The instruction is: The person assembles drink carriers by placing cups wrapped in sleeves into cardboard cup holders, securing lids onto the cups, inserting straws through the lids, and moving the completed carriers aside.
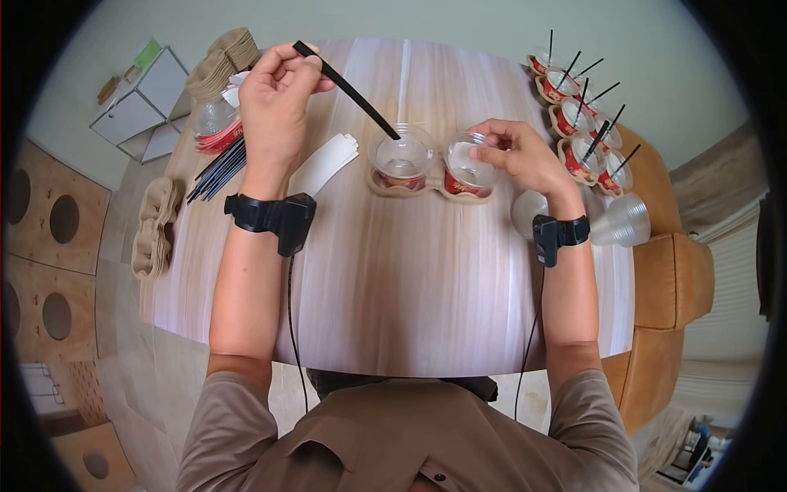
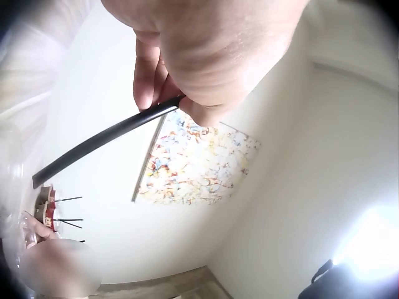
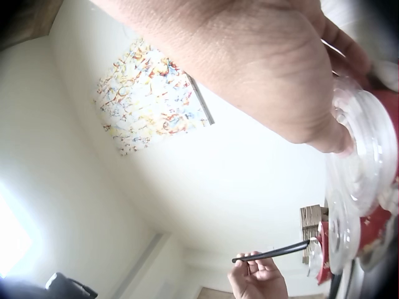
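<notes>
My left hand point(image 1: 275, 94), raised at the left, pinches a black straw point(image 1: 352, 97) near its upper end. The straw slants down to the right, and its lower tip overlaps the clear lid point(image 1: 403, 148) of the left cup. That cup and a second red-printed cup point(image 1: 466, 184) sit side by side in a brown cardboard carrier point(image 1: 403, 192). My right hand point(image 1: 525, 152) grips the clear lid point(image 1: 469, 157) on the right cup, with the thumb on its near side and fingers at the far rim. The right wrist view shows the thumb point(image 3: 333, 137) against the clear plastic.
Black straws point(image 1: 220, 170), white paper sleeves point(image 1: 326, 164), red cups point(image 1: 217, 141) and stacked carriers point(image 1: 220, 70) lie left. Clear lids point(image 1: 625, 221) are by my right wrist. Cups with straws point(image 1: 578, 156) line the table's right edge. An empty carrier point(image 1: 154, 230) is at the left edge.
</notes>
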`<state>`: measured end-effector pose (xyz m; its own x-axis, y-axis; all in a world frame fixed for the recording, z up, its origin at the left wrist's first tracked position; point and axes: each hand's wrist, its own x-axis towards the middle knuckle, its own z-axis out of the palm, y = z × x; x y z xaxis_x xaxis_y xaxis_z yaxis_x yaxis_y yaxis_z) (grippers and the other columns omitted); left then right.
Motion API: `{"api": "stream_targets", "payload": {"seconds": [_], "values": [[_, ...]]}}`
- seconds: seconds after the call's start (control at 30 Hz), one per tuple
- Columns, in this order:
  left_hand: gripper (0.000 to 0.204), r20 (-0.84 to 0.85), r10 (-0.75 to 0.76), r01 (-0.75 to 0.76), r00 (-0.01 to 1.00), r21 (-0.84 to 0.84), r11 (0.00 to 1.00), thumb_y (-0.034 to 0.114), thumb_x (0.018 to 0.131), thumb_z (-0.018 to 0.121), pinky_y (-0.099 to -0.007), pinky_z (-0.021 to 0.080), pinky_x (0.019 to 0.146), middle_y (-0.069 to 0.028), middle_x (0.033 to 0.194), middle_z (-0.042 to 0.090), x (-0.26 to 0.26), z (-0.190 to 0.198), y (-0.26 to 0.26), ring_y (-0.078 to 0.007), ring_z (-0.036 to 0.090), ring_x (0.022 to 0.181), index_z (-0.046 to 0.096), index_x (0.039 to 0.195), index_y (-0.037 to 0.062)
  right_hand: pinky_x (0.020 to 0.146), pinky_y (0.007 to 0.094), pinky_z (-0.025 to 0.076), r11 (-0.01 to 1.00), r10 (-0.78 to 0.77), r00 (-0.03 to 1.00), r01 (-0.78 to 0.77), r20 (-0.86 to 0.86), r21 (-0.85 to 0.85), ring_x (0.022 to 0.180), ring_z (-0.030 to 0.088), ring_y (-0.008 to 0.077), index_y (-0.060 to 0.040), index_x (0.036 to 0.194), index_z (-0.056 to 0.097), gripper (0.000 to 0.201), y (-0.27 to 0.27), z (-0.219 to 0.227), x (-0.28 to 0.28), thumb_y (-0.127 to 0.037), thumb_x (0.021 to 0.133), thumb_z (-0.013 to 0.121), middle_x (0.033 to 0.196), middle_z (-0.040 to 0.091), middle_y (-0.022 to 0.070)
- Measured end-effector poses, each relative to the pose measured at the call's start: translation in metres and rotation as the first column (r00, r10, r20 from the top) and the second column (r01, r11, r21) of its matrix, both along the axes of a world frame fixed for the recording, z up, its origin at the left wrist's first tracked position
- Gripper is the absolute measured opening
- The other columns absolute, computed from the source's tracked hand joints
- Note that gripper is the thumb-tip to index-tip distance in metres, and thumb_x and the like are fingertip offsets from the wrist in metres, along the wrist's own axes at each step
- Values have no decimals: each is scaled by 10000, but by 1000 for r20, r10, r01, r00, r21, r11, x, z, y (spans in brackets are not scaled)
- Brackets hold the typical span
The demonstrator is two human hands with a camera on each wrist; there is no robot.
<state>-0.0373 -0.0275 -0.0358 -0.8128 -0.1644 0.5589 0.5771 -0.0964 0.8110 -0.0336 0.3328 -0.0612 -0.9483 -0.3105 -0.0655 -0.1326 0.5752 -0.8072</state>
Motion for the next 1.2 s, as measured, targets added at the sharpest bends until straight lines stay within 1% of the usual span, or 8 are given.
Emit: {"api": "stream_targets", "payload": {"seconds": [0.03,0.23,0.3,0.4,0.6,0.8,0.87,1.2], "values": [[144,3,34,-34,999,-64,997,66,1104,703,-297,656,881,-21,1022,744,1,-1,3,-118,744,919,737,1216,-18,886,278,504,1000,0,1000,0,0,0,940,618,97,-28,1294,803,328,0,0,0,-184,1009,845,1002,728,-30],[142,-24,-30,27,999,-103,994,32,1099,703,-298,654,890,-26,1030,748,1,-7,16,-97,727,918,712,1231,-20,894,286,508,1000,10,1000,-10,-20,-8,931,620,104,-25,1290,801,323,0,-2,-1,-186,1012,840,993,734,-29],[144,-24,-36,33,999,-123,992,28,1099,703,-299,653,891,-27,1030,747,3,-7,20,-97,727,920,706,1234,-21,868,310,561,1000,10,999,-11,-46,-7,912,677,136,1,1278,811,373,0,-2,-1,-224,987,874,980,773,25],[154,-36,-22,16,999,-164,986,16,1089,722,-280,646,869,-29,1037,745,7,-7,27,-93,729,926,699,1237,-19,882,318,568,1000,2,999,-2,-52,0,923,691,146,4,1274,809,370,-1,-2,0,-222,987,873,989,781,34],[190,-71,26,-44,997,-261,964,5,1053,782,-225,618,810,-27,1047,737,13,-6,31,-76,730,905,697,1221,-18,914,300,522,1000,-13,1000,13,-23,2,942,634,115,-4,1277,795,307,-3,0,2,-180,1026,822,1026,751,-4],[166,-12,-20,15,1000,-340,940,32,1030,829,-180,516,716,28,949,719,15,-8,34,-13,648,809,719,1150,4,900,297,521,1000,-14,1000,14,-24,-7,938,633,118,-7,1271,798,302,-3,-3,1,-188,1030,822,1012,744,-1],[134,63,-78,95,995,-355,930,43,1016,844,-173,483,685,60,881,709,12,-13,34,11,596,757,731,1084,20,885,308,544,1000,-8,999,8,-31,-3,931,663,132,6,1290,793,344,-2,-3,0,-193,1014,840,1001,759,19],[103,160,-77,155,984,-559,815,71,1010,831,-177,518,713,50,829,718,13,-17,31,12,601,737,743,979,29,868,317,563,1000,-13,998,15,-66,21,909,683,145,16,1290,791,375,-3,-2,2,-208,997,854,975,769,30]]}}
